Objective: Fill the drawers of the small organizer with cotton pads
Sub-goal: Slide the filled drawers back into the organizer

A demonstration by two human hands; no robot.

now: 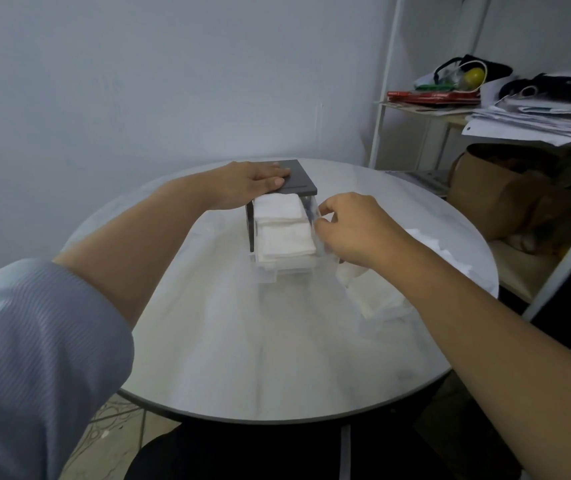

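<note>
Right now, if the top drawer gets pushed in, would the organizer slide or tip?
Probably slides rather than tips: the organizer looks small, clear-plastic and light on the smooth table. The left hand pressing flat on its dark top suggests bracing. The pulled-out drawers put weight forward, so some tipping risk.

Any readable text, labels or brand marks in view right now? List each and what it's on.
None can be read.
Red packet on the shelf: print too blurred.
Paper stack: markings too small.
Organizer, cotton pads, table: no lettering visible.
</note>
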